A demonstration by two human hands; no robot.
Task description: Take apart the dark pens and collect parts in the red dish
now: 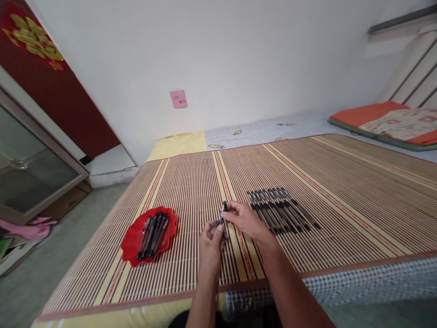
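Observation:
Between my two hands, over the middle of the striped mat, is a black pen (223,207), held upright and slightly tilted. My left hand (212,234) is closed around its lower part. The fingers of my right hand (241,216) pinch it near the top, where the dark cap end sticks out. To the right, several black pens (273,207) lie side by side in a slanted row on the mat. On the left, a red scalloped plate (131,241) holds a bunch of dark pens (153,234), all pointing roughly the same way.
The striped bamboo mat (191,182) covers a bed against a white wall. Folded orange and floral bedding (385,120) lies at the far right. A pink note (179,99) is stuck on the wall. At left stands a glass-panelled cabinet door (30,159) above the floor.

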